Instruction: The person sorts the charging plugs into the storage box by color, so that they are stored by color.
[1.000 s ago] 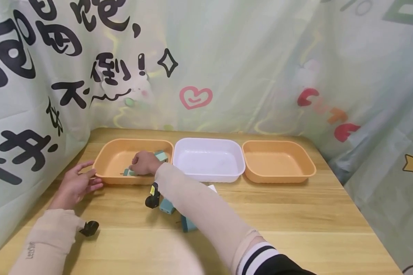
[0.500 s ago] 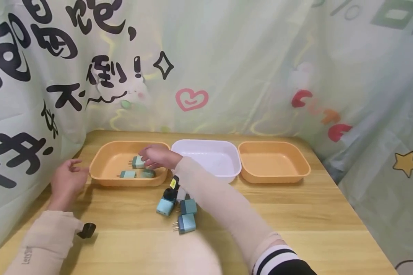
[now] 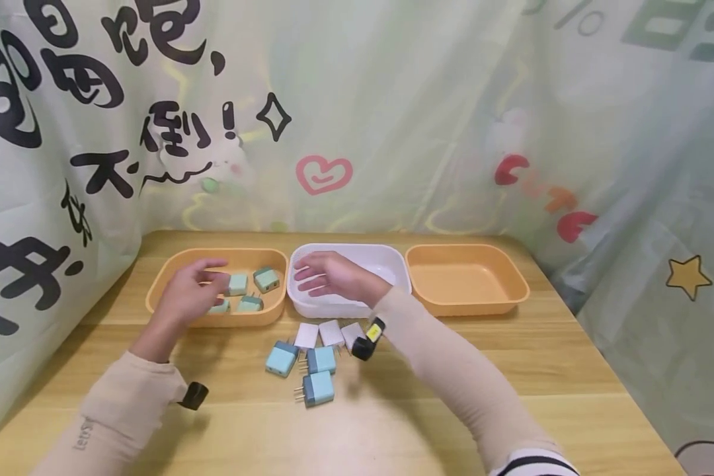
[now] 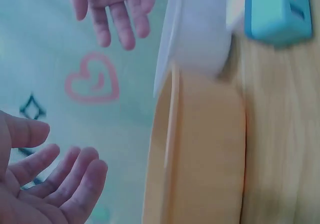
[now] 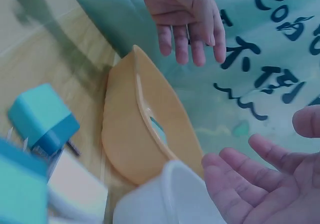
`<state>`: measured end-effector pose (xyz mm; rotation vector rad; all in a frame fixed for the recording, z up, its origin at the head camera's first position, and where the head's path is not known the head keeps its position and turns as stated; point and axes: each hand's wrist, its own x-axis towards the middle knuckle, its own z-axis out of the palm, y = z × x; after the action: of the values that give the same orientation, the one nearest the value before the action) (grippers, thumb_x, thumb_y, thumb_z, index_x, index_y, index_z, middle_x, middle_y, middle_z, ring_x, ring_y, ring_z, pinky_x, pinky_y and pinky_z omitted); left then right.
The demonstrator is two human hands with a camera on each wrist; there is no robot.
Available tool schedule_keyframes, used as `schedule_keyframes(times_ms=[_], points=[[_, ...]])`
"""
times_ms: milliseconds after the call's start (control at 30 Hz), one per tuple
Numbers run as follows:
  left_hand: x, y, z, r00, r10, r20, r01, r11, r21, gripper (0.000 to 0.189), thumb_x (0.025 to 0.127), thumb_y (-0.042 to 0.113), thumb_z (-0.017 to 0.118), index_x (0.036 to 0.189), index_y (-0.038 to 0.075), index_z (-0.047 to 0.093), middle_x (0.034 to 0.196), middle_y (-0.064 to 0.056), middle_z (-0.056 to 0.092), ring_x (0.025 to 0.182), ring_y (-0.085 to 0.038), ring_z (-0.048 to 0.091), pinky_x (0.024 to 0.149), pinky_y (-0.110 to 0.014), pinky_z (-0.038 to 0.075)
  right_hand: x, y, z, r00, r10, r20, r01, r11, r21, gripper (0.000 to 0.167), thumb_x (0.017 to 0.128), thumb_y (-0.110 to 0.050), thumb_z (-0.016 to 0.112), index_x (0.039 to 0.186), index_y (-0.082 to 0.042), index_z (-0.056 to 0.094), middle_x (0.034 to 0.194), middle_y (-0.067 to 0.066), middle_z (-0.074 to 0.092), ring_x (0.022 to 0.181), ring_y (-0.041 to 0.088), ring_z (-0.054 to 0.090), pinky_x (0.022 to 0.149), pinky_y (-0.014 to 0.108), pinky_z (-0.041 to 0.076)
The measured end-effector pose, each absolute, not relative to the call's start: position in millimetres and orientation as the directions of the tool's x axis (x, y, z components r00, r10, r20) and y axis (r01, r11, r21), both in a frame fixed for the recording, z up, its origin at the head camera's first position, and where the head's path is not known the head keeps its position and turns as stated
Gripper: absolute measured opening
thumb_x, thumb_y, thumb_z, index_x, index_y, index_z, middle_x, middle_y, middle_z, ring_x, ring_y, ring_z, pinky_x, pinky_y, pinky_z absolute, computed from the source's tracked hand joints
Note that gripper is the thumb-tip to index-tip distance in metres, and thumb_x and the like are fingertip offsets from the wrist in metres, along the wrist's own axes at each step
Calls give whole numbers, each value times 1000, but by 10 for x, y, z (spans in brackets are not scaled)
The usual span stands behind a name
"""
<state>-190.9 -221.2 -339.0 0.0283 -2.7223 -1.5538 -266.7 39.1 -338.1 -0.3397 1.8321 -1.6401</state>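
Note:
My left hand (image 3: 192,291) hovers over the left orange tray (image 3: 262,319), its fingers relaxed and holding nothing. In that tray lie several pale green charger plugs (image 3: 266,279), one partly behind the hand. My right hand (image 3: 339,274) hangs above the white tray (image 3: 309,306) with loosely spread fingers and nothing in them. Both palms show bare in the wrist views, the left hand (image 4: 55,184) and the right hand (image 5: 270,184). On the table before the trays lie three blue charger plugs (image 3: 318,388) and three white charger plugs (image 3: 331,332), one partly hidden by the right wrist camera.
The right orange tray (image 3: 467,307) stands against the white one, so the trays form a row along the back of the wooden table (image 3: 512,370). A printed curtain (image 3: 393,132) hangs behind and at both sides.
My right hand has let go of a green charger plug in the left orange tray and moved right, over the white tray. My left hand has moved from the tray's left end to above it.

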Motion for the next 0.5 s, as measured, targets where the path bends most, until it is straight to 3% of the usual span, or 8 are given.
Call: schedule_keyframes(times_ms=[200,333,500], points=[[-1999,-1857,-3402,-987,130,-91,-39,357,933,45,99,18,57,137,-3,46,117,-27,57,100,-36,62,81,-40,58,-2501,854,-3447,-789,-556,-263,211,157,-965,41,104,-18,36,133,10,43,129,29,54,111,33,60,93,40,52],[-2070,-1685,-3456,-972,172,-161,-104,303,947,42,99,16,55,135,-4,46,117,-24,59,95,-28,64,79,-36,58,-2386,1126,-3550,-811,-529,-248,211,131,-969,36,104,-16,36,124,11,48,117,24,60,99,25,66,88,37,54],[-2138,-1540,-3559,-950,172,-260,-211,259,943,40,102,19,51,136,-3,45,116,-24,59,94,-28,64,76,-34,59,-2228,1381,-3713,-825,-519,-223,178,137,-975,33,103,-13,36,119,14,49,116,28,59,103,33,64,96,49,49]])
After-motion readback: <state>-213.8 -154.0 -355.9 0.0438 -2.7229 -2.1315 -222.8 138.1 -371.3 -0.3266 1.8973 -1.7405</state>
